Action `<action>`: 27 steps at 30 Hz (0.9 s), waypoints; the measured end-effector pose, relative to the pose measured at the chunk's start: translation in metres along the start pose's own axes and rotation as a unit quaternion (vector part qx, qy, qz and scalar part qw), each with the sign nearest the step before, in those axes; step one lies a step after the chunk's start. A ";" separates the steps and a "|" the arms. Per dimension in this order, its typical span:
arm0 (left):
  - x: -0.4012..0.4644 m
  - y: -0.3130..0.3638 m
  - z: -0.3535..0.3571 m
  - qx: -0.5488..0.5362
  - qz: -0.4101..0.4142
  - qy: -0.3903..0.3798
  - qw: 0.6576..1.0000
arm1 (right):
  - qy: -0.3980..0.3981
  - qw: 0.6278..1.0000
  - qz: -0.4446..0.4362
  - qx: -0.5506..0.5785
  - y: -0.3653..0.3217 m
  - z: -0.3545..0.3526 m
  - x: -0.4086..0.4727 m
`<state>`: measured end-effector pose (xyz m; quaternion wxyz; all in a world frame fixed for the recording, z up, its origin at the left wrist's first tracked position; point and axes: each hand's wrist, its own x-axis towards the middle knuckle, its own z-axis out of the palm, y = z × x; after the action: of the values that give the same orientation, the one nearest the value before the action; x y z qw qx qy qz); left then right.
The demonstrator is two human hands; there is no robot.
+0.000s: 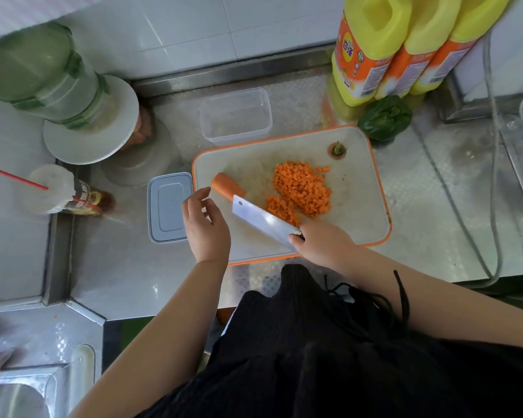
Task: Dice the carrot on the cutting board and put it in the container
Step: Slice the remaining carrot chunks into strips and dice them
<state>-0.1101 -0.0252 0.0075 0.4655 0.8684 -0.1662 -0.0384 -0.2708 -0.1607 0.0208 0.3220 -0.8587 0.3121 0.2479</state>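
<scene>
A right hand [323, 244] is gripping a cleaver [263, 220] beside diced carrot [302, 188], while the left hand [206, 224] is hovering with relaxed, empty fingers [201, 196], seemingly ready to steady the remaining carrot piece [227, 184].

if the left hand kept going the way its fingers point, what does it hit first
Most likely the uncut carrot piece on the cutting board: the left hand hovers beside it, fingers loosely curled toward it. Height above the board is unclear.
</scene>
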 end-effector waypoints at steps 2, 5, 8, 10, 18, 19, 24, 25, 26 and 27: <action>-0.001 -0.002 0.002 -0.005 -0.004 -0.001 1.000 | 0.019 0.999 0.025 0.002 0.009 -0.002 -0.001; -0.004 -0.006 0.005 -0.006 -0.006 -0.009 1.000 | 0.050 0.997 0.060 0.025 0.019 -0.003 -0.001; -0.008 -0.008 0.006 -0.002 -0.010 -0.021 1.000 | 0.069 0.993 0.088 0.047 0.026 -0.009 0.000; -0.010 -0.010 0.006 0.001 -0.011 -0.032 0.999 | 0.081 0.990 0.102 0.055 0.029 -0.012 0.002; -0.020 -0.014 0.010 0.024 -0.050 -0.068 0.996 | 0.084 0.989 0.090 0.083 0.025 -0.016 0.002; -0.021 -0.014 0.011 0.032 -0.052 -0.071 0.996 | 0.080 0.990 0.083 0.085 0.022 -0.016 0.002; -0.024 -0.009 0.013 0.045 -0.043 -0.094 0.994 | 0.048 0.993 0.069 0.086 0.006 -0.012 0.013; -0.024 -0.008 0.013 0.044 -0.041 -0.096 0.994 | 0.046 0.993 0.069 0.087 0.003 -0.010 0.015; -0.024 -0.007 0.013 0.042 -0.040 -0.099 0.993 | 0.048 0.992 0.071 0.091 0.002 -0.009 0.017; -0.024 -0.006 0.013 0.041 -0.040 -0.101 0.993 | 0.054 0.991 0.075 0.099 0.002 -0.008 0.019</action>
<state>-0.1335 -0.0244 -0.0069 0.4085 0.8843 -0.1790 -0.1382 -0.2580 -0.1751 0.0139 0.3685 -0.8090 0.4156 0.1924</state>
